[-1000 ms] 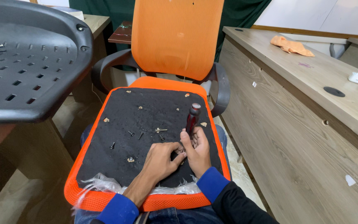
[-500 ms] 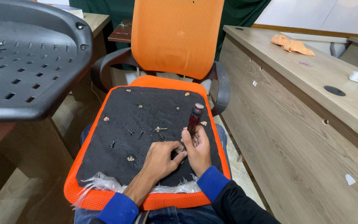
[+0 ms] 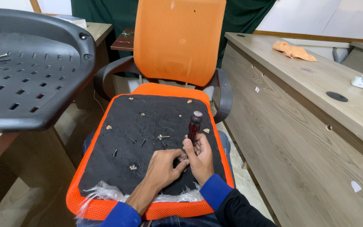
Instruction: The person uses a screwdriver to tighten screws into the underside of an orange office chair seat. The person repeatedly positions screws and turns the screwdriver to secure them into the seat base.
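The black seat underside (image 3: 148, 138) carries loose screws (image 3: 163, 137), small brackets and, near, both hands.

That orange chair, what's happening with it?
A person has the orange chair in front of them, its seat turned up to show the black underside. Their right hand holds a screwdriver upright on the seat. Their left hand rests beside it, fingers at the tip. Loose screws lie scattered on the black board. A grey plastic shell sits on the table to the left.
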